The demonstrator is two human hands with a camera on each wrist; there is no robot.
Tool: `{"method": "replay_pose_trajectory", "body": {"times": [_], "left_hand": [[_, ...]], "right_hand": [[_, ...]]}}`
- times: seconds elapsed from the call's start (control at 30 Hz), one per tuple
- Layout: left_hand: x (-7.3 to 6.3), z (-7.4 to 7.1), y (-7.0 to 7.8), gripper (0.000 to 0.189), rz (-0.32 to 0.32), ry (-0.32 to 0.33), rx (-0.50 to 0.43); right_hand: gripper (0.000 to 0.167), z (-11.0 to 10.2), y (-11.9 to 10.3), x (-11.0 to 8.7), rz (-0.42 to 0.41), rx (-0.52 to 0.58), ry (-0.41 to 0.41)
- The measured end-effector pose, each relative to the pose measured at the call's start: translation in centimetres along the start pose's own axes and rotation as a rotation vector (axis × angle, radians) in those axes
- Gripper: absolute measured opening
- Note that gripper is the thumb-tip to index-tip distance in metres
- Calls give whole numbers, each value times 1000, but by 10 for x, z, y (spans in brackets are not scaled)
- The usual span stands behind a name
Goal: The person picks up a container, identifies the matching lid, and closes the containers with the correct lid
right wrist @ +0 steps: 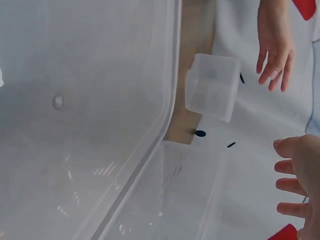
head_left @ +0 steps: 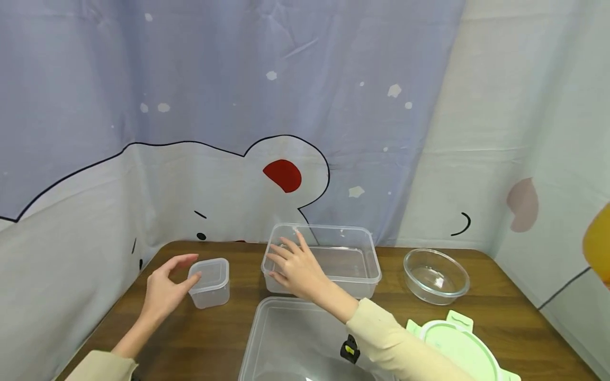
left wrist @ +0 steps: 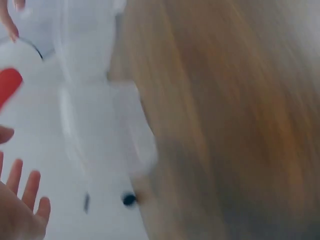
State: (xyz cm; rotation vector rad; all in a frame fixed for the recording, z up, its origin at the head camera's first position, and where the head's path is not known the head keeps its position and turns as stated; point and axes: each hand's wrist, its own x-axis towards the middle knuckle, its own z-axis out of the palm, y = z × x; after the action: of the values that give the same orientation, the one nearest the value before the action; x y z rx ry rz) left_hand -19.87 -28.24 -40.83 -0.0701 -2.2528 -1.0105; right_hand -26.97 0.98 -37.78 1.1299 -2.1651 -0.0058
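Note:
My left hand [head_left: 164, 291] is just left of a small clear plastic container [head_left: 209, 296] with a lid on it, thumb and fingers spread apart. In the head view the thumb tip overlaps the container's left edge. The same small container [right wrist: 212, 87] shows in the right wrist view, with the left hand [right wrist: 276, 50] apart from it. My right hand [head_left: 300, 270] hovers over the left part of a large open clear plastic box [head_left: 352, 288], fingers spread and holding nothing. A large translucent lid [head_left: 286, 338] lies in front of that box, partly hidden by the right sleeve.
A round glass bowl [head_left: 436, 293] stands at the back right of the wooden table [head_left: 190, 349]. In front of it lies a pale green round lid [head_left: 459, 346] with clip tabs, partly behind the right sleeve. A printed curtain [head_left: 229, 190] hangs behind the table.

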Motion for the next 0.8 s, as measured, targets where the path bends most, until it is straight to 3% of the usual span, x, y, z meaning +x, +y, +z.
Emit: {"method": "replay_pose_trajectory", "body": {"times": [0.13,0.37,0.63,0.8], "left_hand": [[-1,19,27,34,-37,26,-80],[-1,44,61,54,-50,-92,-192],[9,71,75,63,-158,-210,-246],[17,85,78,71,-258,-300,-262]], "right_hand": [[33,-6,5,-8,67,49,9],[33,-15,21,-23,154,117,34],[30,-19,44,-45,265,186,62],[28,-22,65,-61,410,231,128]]}}
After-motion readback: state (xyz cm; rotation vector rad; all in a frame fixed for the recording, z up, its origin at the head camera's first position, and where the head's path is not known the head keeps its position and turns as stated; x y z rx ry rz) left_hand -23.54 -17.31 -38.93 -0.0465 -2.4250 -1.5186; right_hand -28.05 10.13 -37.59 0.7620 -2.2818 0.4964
